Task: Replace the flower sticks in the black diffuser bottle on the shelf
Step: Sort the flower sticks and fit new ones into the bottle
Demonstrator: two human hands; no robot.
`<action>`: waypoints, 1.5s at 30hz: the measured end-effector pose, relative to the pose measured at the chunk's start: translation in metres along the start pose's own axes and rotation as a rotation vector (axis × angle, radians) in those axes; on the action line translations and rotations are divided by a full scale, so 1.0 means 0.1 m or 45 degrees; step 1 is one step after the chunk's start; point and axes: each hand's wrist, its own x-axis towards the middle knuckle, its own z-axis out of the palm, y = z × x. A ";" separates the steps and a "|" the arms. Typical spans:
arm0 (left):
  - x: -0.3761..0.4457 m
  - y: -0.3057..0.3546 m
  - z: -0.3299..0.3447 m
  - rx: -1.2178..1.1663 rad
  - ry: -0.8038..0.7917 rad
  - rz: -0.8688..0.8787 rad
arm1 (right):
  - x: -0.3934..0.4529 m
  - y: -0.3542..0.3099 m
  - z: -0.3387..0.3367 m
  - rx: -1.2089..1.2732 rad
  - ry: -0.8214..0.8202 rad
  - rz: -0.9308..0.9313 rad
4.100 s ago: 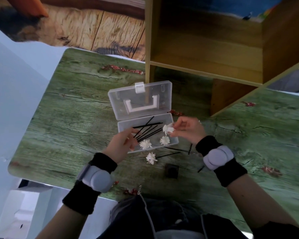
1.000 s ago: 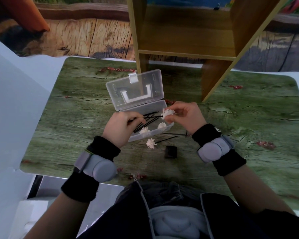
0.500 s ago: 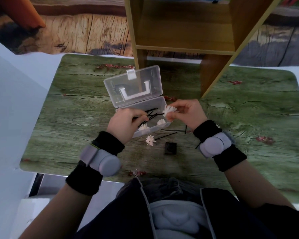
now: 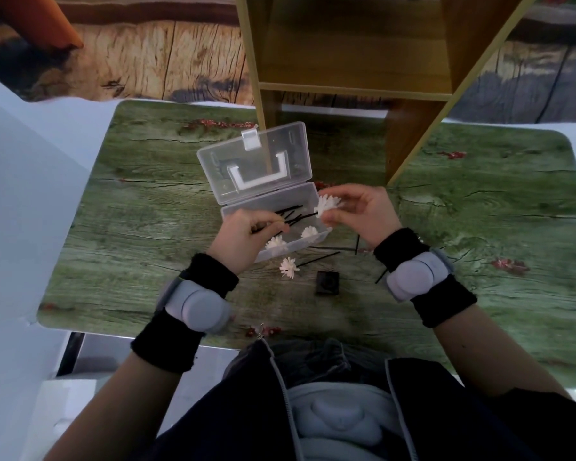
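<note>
A green wood-grain table [image 4: 147,201] fills the view, with a wooden shelf unit [image 4: 353,54] standing at its far edge. The landmark is a clear plastic box [image 4: 276,201] lying open near the table's middle, its lid [image 4: 256,161] tipped back toward the shelf. Inside the box lie several black sticks and two white flower heads [image 4: 308,231]. Over the box's right end, the right hand [image 4: 366,216] pinches a white flower [image 4: 328,204] between thumb and fingertips. Over the box's near-left corner, the left hand [image 4: 243,236] is closed on the black stem [image 4: 300,217] of that same flower stick, and it hides part of the box's front wall. Just in front of the box lies a loose flower stick [image 4: 288,267] on the table, with more bare black sticks [image 4: 356,244] scattered to the right of it. A small black square object [image 4: 327,283] sits in front of the box, beside the loose flower; whether it is the diffuser bottle cannot be told
</note>
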 end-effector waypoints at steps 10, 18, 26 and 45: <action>-0.06 -0.08 0.21 -0.258 0.110 -0.095 | -0.03 0.08 0.10 0.056 -0.015 0.033; -0.01 -0.03 0.27 -0.296 0.106 -0.092 | -0.03 0.16 0.22 0.054 -0.020 0.057; -0.02 -0.04 0.27 -0.333 0.150 -0.128 | -0.03 0.15 0.15 0.117 0.051 0.001; -0.03 -0.34 0.48 -0.326 -0.065 -0.268 | -0.02 0.33 0.10 0.109 0.022 0.131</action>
